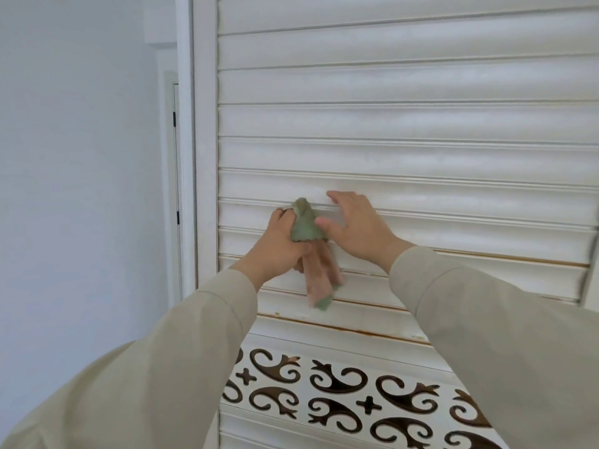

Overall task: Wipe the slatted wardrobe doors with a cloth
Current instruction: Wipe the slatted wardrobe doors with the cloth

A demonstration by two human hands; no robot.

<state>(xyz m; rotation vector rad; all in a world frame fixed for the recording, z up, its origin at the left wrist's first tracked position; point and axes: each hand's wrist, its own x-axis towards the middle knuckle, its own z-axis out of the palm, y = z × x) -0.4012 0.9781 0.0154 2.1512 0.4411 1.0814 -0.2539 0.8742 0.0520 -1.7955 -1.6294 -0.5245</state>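
A white slatted wardrobe door (405, 124) fills most of the view. My left hand (280, 246) grips a green and pink cloth (304, 226) and holds it against a slat near the door's left side; the cloth's loose end hangs down below the hand. My right hand (355, 226) lies just to the right of the cloth with its fingers straight, resting flat on the slats. Brownish grime lines run along the edges of the lower slats (340, 330).
Below the slats runs a white band with dark cut-out scroll ornaments (340, 390). The door's white frame post (204, 140) stands at the left, with a plain pale wall (81, 157) beyond it. Beige sleeves cover both forearms.
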